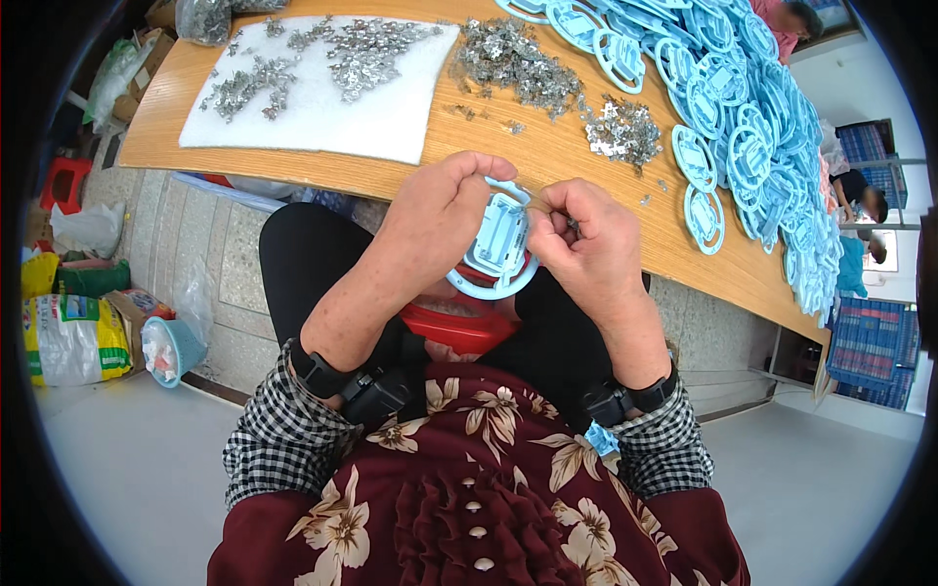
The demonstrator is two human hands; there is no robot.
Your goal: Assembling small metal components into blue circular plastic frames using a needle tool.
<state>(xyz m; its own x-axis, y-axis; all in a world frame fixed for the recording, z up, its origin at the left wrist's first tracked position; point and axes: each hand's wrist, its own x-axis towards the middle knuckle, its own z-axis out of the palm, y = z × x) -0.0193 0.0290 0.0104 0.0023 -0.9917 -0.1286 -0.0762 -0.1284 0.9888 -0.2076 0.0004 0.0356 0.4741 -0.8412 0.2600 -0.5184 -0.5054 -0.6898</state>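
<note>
My left hand [437, 215] is closed around a light-blue oval plastic frame [500, 234], held upright above my lap just off the table's near edge. The frame has a thick outer ring and a molded box-like middle. At the upper right of its rim, the thumb and forefinger of my right hand [594, 244] are pinched together. A bit of grey metal [574, 226] shows among the curled right fingers; its exact shape is too small to make out. Beyond my hands, a small heap of shiny metal pieces [622, 132] lies on the wooden table [547, 146].
Many more blue frames [747, 156] are piled at the table's right. Another heap of metal pieces [518, 63] lies at the back, beside a white foam sheet [303, 137] strewn with more. A red stool [454, 329] is under me. A blue bin [176, 350] stands on the floor at left.
</note>
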